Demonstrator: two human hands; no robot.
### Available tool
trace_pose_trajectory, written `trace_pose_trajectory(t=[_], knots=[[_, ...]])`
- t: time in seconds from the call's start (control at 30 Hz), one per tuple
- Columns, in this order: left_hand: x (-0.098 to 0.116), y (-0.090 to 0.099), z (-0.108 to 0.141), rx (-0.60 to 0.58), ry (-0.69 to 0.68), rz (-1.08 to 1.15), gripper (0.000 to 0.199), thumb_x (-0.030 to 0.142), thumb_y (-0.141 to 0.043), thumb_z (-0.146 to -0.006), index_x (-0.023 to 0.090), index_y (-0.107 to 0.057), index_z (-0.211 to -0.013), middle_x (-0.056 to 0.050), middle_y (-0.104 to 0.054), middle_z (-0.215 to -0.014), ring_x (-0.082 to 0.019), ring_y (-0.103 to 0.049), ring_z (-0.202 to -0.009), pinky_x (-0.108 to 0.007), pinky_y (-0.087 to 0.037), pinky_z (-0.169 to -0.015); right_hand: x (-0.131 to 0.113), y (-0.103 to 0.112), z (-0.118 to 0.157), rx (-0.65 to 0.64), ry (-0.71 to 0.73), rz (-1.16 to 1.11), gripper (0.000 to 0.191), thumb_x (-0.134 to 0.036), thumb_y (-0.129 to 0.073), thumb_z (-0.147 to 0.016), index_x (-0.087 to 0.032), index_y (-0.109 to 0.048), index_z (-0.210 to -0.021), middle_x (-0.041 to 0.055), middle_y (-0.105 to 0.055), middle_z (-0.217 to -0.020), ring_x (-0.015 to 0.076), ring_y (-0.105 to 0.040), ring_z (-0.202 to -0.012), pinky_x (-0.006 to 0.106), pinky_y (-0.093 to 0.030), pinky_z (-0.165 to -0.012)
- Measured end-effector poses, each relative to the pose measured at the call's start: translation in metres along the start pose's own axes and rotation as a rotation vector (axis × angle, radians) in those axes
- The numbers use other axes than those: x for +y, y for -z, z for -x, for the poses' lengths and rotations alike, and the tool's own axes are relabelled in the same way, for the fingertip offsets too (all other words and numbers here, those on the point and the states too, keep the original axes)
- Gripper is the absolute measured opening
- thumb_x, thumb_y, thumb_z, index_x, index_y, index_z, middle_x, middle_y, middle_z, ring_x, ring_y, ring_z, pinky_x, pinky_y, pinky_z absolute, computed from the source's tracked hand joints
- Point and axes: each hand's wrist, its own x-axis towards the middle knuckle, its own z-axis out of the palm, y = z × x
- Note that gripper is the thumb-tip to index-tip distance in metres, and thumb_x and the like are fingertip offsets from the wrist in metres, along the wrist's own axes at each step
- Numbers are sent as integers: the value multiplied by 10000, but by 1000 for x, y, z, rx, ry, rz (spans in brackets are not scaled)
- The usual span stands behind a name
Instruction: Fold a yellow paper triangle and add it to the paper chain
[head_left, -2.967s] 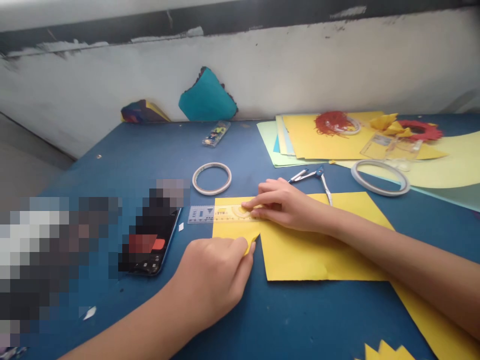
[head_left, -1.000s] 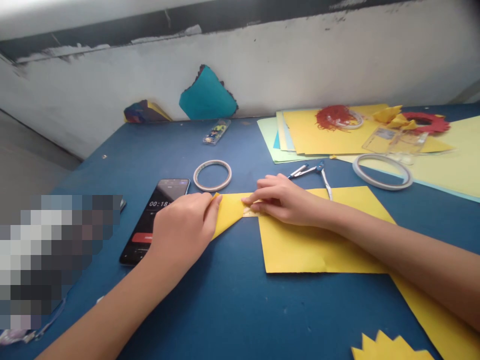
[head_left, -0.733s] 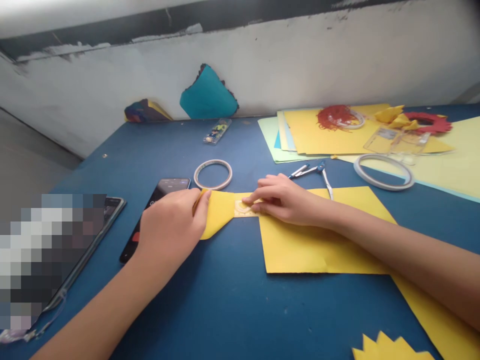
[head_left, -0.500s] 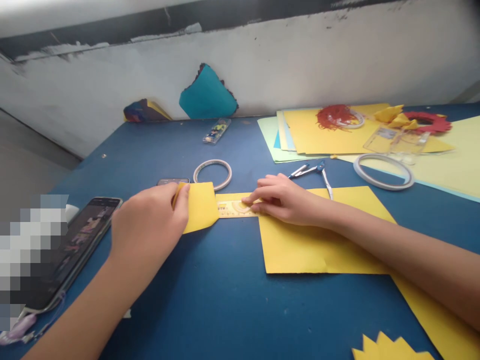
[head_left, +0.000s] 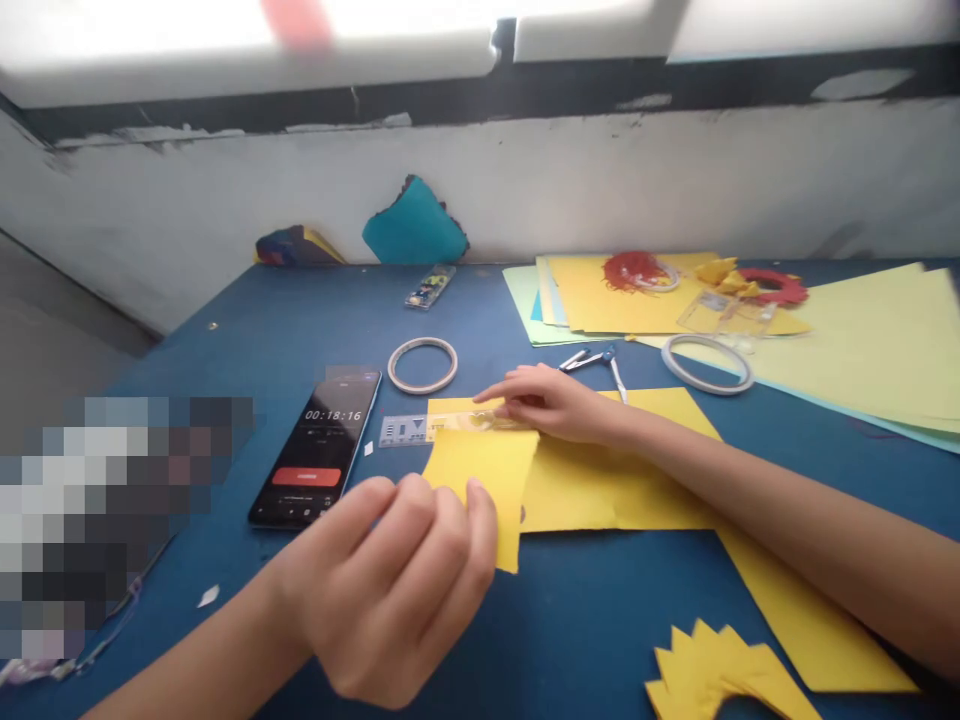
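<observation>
My left hand (head_left: 397, 590) is closed on a squarish piece of yellow paper (head_left: 480, 470), raised in front of the ruler. Whether that piece is still joined to the sheet behind it, I cannot tell. A clear plastic ruler (head_left: 405, 430) with cut-out shapes lies partly over a yellow sheet (head_left: 645, 500). Fingertips of my right hand (head_left: 547, 402) rest at the ruler's right part, the index finger stretched out and lifted a little. Just behind that hand lies a pair of compasses (head_left: 600, 358). A pleated yellow paper ring (head_left: 720, 670) shows at the bottom edge.
Left of the ruler lies a phone (head_left: 319, 450) with a running timer. Two tape rolls (head_left: 422, 388) (head_left: 705, 385) flank the compasses. Stacked coloured paper (head_left: 592, 310) with red shreds (head_left: 634, 272) and a red paper ring (head_left: 787, 290) lies at the back, by the wall.
My left hand has moved right and toward me with the yellow paper, uncovering the ruler's left end and the phone with the timer. My right hand stays at the ruler. The view has tilted up.
</observation>
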Motion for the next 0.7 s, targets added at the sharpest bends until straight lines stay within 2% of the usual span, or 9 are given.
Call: trace_pose_trajectory(t=[0.03,0.17,0.27,0.33,0.43,0.5,0.53,0.63,0.7], knots=[[5,-1,0,1,-101,-54,229,194,-461,-835,84,-644,-918,-70,-633,-729,-221,-540,-674,-355,-343,-591,-5,3,0,22,-29,-41,305,-320,-432,-886,-167,-632,-1057,9,-510,-658,134,-439,-634,275,-326,-631],[12,-5,1,106,-172,-109,262,150,-402,-848,86,-655,-869,-64,-619,-705,-197,-552,-635,-335,-353,-544,-39,12,16,-8,-208,-205,574,-482,-187,-925,-121,-628,-999,40,-555,-694,129,-502,-639,261,-390,-604],[14,-10,0,177,-261,-156,193,173,-478,-829,135,-667,-818,-37,-602,-705,-163,-546,-638,-298,-358,-516,-66,8,41,-242,-321,-407,401,-511,-453,-839,-157,-607,-948,12,-562,-720,118,-539,-617,244,-424,-578],[16,-16,-2,218,-246,-89,230,325,-503,-839,155,-654,-801,-34,-600,-724,-163,-552,-671,-286,-387,-535,-77,1,58,-188,-299,-482,283,-439,-533,-814,-163,-588,-847,-12,-533,-693,102,-529,-592,219,-423,-539],[16,-26,-6,291,131,165,538,591,-320,-845,132,-595,-904,-99,-603,-833,-218,-566,-789,-344,-455,-659,-85,-9,77,-22,-299,-484,232,-382,-499,-840,-166,-581,-820,-16,-523,-689,94,-515,-579,218,-437,-536],[15,-31,-8,290,438,319,516,565,-369,-840,111,-526,-1028,-147,-585,-954,-247,-551,-898,-379,-462,-736,-89,-14,84,5,-292,-427,227,-364,-480,-851,-165,-588,-833,-13,-526,-678,99,-514,-581,224,-436,-538],[15,-33,-9,256,517,410,445,502,-441,-835,119,-508,-1051,-146,-581,-987,-241,-547,-923,-368,-460,-758,-91,-16,86,8,-282,-388,232,-358,-472,-855,-162,-590,-820,-14,-521,-659,103,-513,-580,224,-428,-532],[19,-36,-9,88,520,702,169,316,-517,-826,182,-560,-919,-41,-632,-851,-153,-582,-762,-253,-450,-691,-95,-21,91,60,-241,-234,228,-342,-456,-865,-165,-598,-843,-5,-543,-659,116,-521,-596,226,-413,-520],[24,-37,-7,40,571,773,124,247,-466,-852,189,-572,-824,7,-623,-716,-104,-556,-618,-200,-417,-595,-94,-24,94,196,-213,-57,241,-341,-436,-877,-176,-583,-973,11,-580,-714,128,-532,-611,234,-417,-517]])
